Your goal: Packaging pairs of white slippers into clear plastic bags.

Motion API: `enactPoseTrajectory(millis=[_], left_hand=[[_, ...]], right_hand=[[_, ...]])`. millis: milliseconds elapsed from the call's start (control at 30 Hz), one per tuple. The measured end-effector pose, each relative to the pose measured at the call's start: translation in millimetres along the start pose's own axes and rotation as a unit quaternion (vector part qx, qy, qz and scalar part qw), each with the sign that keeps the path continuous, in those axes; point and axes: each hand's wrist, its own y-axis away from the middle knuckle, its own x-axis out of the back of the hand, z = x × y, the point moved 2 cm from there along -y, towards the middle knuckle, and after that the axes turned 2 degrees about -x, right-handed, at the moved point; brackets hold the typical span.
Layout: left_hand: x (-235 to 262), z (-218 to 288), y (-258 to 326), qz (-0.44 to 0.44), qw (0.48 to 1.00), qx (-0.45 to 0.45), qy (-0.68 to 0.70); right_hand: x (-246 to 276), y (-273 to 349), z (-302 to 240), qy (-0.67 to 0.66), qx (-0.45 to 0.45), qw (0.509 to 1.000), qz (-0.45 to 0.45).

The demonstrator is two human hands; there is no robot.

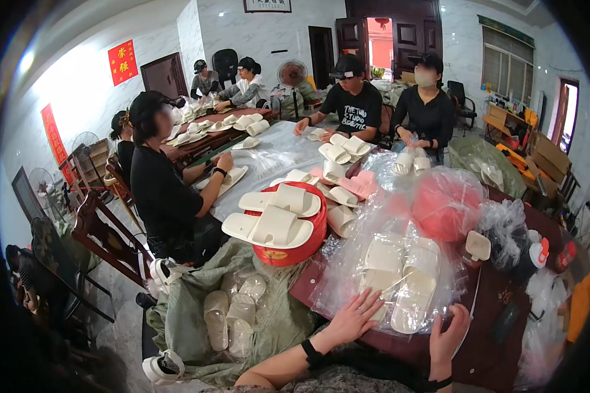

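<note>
A pair of cream slide sandals (417, 281) lies side by side inside a clear plastic bag (337, 278) on the dark red table before me. My left hand (355, 317) rests on the near end of the left sandal, its fingers stretched out over the plastic. At the bag's near right corner is my right hand (450, 333), thumb and fingers apart, with nothing visible between them. Just left, another two cream slides (269, 226) are stacked on a round red container (295, 252). Loose cream slides and a pink pair (357, 185) are heaped behind it.
An open green woven sack (183, 321) at my left holds bagged slides (229, 318). Beyond the bag sits a red bundle in clear plastic (449, 206). Crumpled plastic (505, 226) and a bottle (537, 252) stand at right. Several co-workers handle slides around the tables.
</note>
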Motion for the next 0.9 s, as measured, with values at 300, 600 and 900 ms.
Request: enactPoseTrajectory(millis=[300,600,900], left_hand=[[-3,2,-2,0.001,1.000,0.002,0.001],[3,3,1,-0.001,1.000,0.013,0.021],[0,0,2,0.001,0.999,0.015,0.037]], right_hand=[[-50,30,-63,-0.086,0.257,0.919,-0.285],[-35,21,-29,-0.059,0.143,0.942,-0.297],[3,21,55,-0.007,0.010,0.971,-0.239]])
